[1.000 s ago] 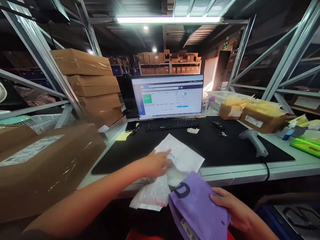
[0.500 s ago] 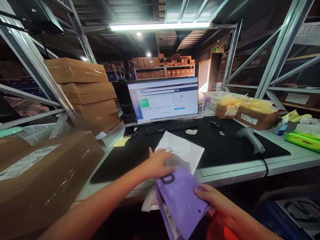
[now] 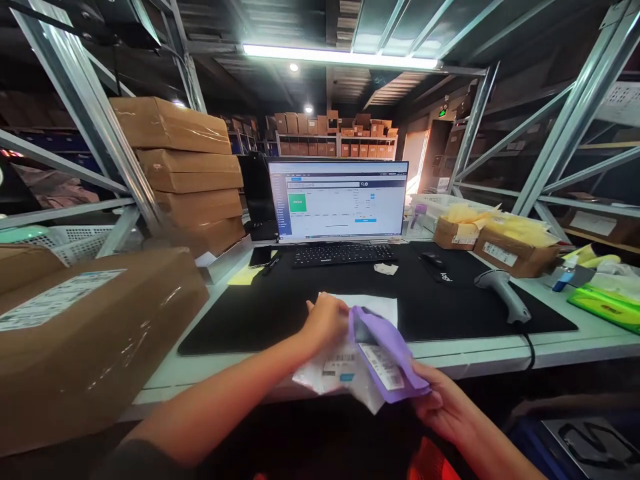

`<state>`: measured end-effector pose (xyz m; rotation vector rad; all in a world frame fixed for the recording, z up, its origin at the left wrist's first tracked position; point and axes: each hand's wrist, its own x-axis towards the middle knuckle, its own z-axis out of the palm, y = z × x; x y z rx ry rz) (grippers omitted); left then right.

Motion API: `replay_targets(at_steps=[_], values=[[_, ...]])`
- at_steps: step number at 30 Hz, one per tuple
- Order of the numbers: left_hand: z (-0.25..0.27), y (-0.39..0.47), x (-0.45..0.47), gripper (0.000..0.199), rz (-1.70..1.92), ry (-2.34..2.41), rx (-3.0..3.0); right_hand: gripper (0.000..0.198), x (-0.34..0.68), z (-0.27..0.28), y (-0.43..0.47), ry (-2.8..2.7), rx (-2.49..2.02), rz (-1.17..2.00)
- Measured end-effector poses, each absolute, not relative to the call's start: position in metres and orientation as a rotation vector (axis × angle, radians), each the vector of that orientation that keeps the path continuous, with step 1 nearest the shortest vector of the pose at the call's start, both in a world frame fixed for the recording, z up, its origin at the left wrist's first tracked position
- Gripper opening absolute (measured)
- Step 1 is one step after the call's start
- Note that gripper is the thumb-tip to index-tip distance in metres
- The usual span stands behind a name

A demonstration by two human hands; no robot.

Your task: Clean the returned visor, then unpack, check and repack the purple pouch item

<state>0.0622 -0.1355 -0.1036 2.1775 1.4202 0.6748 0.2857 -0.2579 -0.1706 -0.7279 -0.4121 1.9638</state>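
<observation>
My right hand grips the lower right corner of a purple poly mailer bag. A white barcode label shows on the side of the bag turned towards me. My left hand is closed at the top of a clear-and-white plastic bag, close against the purple bag's left edge; its fingertips are partly hidden. That plastic bag carries a printed label and hangs over the desk's front edge. Behind both bags, a white sheet or bag lies on the black desk mat.
Beyond the mat stand a keyboard and a monitor. A barcode scanner and a mouse are to the right, near cartons of yellow packets. Large boxes crowd the left side. A phone lies beside the keyboard.
My left hand has gone from spread fingers over the white sheet to a closed grip. The purple bag has tilted and risen, bringing its label into view. My view has shifted slightly.
</observation>
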Motion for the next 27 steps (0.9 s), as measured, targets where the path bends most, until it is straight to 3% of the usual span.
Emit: replay_targets(at_steps=[4,8,14,18,20,27], values=[[-0.125,-0.133,0.062,0.041,0.725,1.433,2.176,0.041,0.280,-0.177,-0.259,-0.589,-0.859,2.027],[-0.136,-0.127,0.052,0.053,0.659,1.185,2.275,0.054,0.271,-0.176,-0.259,-0.702,-0.986,1.950],[-0.137,-0.120,0.034,0.039,0.594,0.961,2.344,0.065,0.272,-0.178,-0.256,-0.644,-1.074,1.630],[-0.131,-0.127,0.043,0.060,0.568,0.903,2.508,0.067,0.285,-0.176,-0.259,-0.578,-1.157,1.422],[-0.128,-0.136,0.053,0.057,0.637,0.948,2.618,0.066,0.291,-0.173,-0.259,-0.583,-1.162,1.362],[-0.119,-0.162,0.082,0.041,0.809,0.935,2.772,0.036,0.288,-0.164,-0.253,-0.221,-1.057,1.350]])
